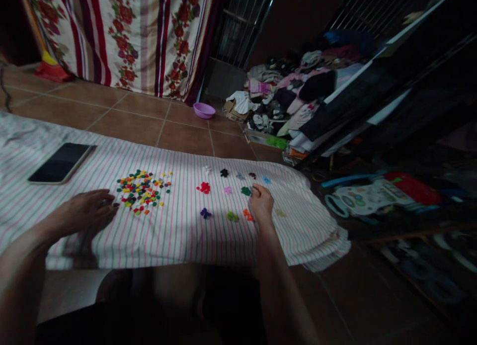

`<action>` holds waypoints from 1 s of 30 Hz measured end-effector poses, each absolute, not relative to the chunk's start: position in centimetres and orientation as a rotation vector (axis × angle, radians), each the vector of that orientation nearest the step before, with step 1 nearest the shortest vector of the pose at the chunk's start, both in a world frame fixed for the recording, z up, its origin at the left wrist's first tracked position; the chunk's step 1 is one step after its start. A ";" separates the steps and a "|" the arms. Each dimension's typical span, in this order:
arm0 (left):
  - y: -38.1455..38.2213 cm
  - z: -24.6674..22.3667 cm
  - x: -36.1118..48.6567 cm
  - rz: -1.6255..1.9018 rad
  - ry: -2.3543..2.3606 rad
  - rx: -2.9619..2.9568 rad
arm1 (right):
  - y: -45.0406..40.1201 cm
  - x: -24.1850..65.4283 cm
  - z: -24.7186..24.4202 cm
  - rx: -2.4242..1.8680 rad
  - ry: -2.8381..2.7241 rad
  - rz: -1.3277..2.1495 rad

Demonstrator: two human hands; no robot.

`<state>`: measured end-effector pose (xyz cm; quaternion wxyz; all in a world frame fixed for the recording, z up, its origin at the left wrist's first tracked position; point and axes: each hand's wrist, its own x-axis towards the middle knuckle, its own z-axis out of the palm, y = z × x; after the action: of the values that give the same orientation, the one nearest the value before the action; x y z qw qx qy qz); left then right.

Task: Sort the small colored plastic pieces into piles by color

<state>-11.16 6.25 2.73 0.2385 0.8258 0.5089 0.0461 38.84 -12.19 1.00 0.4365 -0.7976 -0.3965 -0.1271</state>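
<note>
On the striped cloth lies a mixed pile of small coloured pieces [139, 190], too small to name more exactly. My left hand [87, 211] rests at the pile's left edge, fingers loosely bent and apart, with a dark piece close to its fingertips. Farther right are little groups sorted by colour, among them red pieces [203, 188], black pieces [224, 173], pink pieces [227, 190], dark blue pieces [205, 213] and lime pieces [233, 216]. My right hand [262, 202] is pinched beside the green pieces [245, 191], above the orange pieces [248, 215]. Whatever its fingertips hold is hidden.
A phone [61, 163] lies on the striped cloth [179, 235] at the left. Beyond the cloth's far edge, a purple basin [204, 110] stands on the tiled floor. Heaped clothes [286, 94] and a dark rack fill the right side. A flowered curtain [145, 37] hangs behind.
</note>
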 end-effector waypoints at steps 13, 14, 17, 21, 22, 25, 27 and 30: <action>6.6 3.0 -10.8 0.108 1.439 2.310 | -12.5 38.3 0.5 -2.040 -1.102 -0.255; 6.6 3.0 -10.8 0.101 1.437 2.308 | -12.5 38.3 0.5 -2.047 -1.093 -0.255; 6.6 2.9 -10.8 0.090 1.417 2.314 | -12.6 38.4 0.6 -2.060 -1.063 -0.264; 6.4 3.1 -10.7 0.114 1.404 2.343 | -12.5 38.3 0.9 -2.030 -1.019 -0.292; 6.3 3.3 -10.6 0.120 1.400 2.346 | -12.3 38.2 1.0 -2.013 -1.020 -0.296; 5.8 4.4 -10.1 0.109 1.393 2.341 | -11.5 37.4 1.3 -1.948 -1.059 -0.291; 5.4 5.2 -9.7 0.080 1.383 2.359 | -10.5 36.2 1.4 -1.895 -1.111 -0.270; 5.1 6.0 -9.2 0.036 1.396 2.413 | -8.7 33.5 1.6 -1.806 -1.235 -0.203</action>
<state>-9.16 5.05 5.96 0.1757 0.8520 0.4930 0.0126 33.47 -8.68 1.65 0.4550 -0.7319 -0.5004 -0.0825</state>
